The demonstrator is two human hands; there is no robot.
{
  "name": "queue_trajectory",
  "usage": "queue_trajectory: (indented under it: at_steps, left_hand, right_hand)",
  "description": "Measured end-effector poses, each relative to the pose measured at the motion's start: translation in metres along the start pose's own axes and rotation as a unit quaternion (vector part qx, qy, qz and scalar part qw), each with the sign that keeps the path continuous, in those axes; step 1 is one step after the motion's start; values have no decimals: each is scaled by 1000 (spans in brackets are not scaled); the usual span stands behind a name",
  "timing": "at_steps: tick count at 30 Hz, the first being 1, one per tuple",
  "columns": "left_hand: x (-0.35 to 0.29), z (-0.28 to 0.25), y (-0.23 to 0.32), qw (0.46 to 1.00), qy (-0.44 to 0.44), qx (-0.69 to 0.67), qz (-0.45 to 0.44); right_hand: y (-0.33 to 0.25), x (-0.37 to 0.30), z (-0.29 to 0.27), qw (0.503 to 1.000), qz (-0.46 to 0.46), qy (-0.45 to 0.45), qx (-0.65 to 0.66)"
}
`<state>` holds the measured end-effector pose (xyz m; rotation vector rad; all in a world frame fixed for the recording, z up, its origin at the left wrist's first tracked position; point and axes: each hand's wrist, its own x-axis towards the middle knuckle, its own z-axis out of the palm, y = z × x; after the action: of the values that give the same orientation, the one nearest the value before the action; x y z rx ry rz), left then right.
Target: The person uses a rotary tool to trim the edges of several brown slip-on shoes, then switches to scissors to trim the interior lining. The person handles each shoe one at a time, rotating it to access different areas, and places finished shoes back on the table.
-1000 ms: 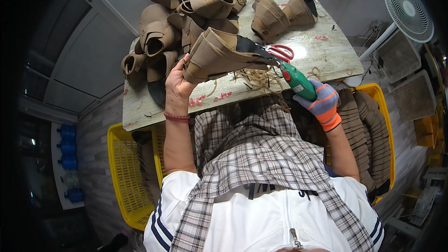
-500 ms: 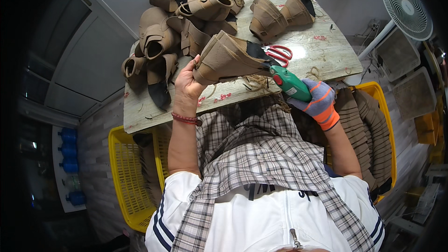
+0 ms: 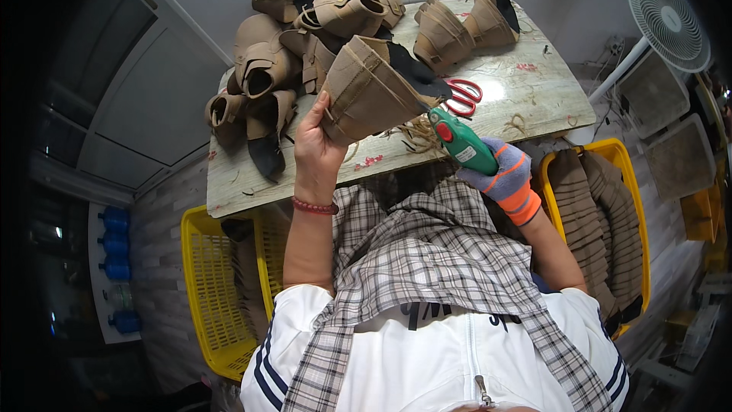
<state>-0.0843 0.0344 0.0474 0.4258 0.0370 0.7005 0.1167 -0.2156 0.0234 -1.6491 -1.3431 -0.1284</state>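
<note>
While the bare left hand (image 3: 319, 146) grips a tan, stitched boot upper (image 3: 374, 91) of soft suede-like material, holding it tilted above the near edge of the tabletop (image 3: 534, 99), the gloved right hand (image 3: 499, 175) is wrapped round a green cutting tool (image 3: 461, 141) with a red button, its tip at the upper's dark lining. Just beyond the upper lie red-handled scissors (image 3: 463, 95) and loose thread scraps. Behind it a heap of similar tan uppers (image 3: 282, 53) is piled, with two more (image 3: 465, 27) to its right. Right of the upper, below the tabletop, a yellow plastic crate (image 3: 560, 164) holds stacked brown pieces; another yellow crate (image 3: 210, 290) stands left. A white fan (image 3: 667, 11) stands far right. The tabletop is pale, marbled and worn.
</note>
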Motion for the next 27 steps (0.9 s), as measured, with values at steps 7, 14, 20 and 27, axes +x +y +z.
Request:
queue_trajectory:
  at_steps: [7,14,20,27]
  left_hand:
    - [-17,24,-16,975,-27,188,114]
    - [-29,18,-22,904,-15,411,116]
    - [-8,61,31,648,-96,685,319]
    - [135,102,132,313,7,900,302]
  right_hand:
    - [-10,3,13,980,117,-23,159]
    - [-18,19,15,931,193,-21,310]
    - [14,7,1,926,216,30,307]
    - [23,8,-2,913,239,46,326]
